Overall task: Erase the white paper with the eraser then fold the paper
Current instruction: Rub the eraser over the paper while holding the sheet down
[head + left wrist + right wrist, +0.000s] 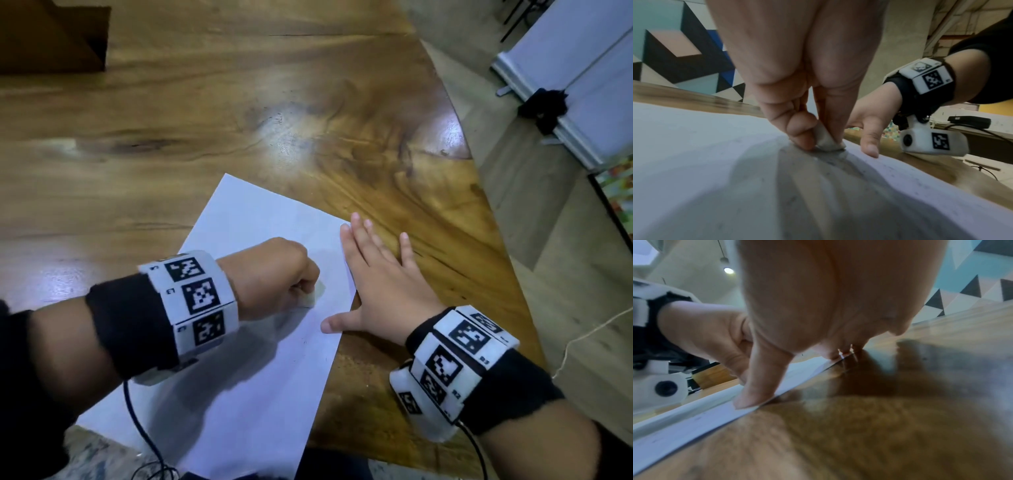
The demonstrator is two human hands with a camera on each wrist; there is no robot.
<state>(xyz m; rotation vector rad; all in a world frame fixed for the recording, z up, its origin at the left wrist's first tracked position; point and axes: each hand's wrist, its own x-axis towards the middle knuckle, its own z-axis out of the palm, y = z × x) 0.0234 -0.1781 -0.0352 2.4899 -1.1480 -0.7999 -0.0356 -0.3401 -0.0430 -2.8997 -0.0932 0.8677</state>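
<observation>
A white sheet of paper [246, 346] lies slanted on the wooden table [205, 113]. My left hand [274, 277] is curled into a fist over the middle of the sheet and pinches a small whitish eraser [318, 290], whose end presses on the paper [694, 154]. In the left wrist view the eraser [827, 140] sits between thumb and fingers, with grey smudges and crumbs below it. My right hand [380, 274] lies flat with fingers spread, straddling the paper's right edge; its thumb [758, 386] presses that edge [694, 417] down.
The table's curved right edge [479, 192] drops to a tiled floor. A white board with a black clamp [544, 106] stands at the far right. A dark wooden box [51, 37] sits at the back left. Cables [144, 442] hang near the front edge.
</observation>
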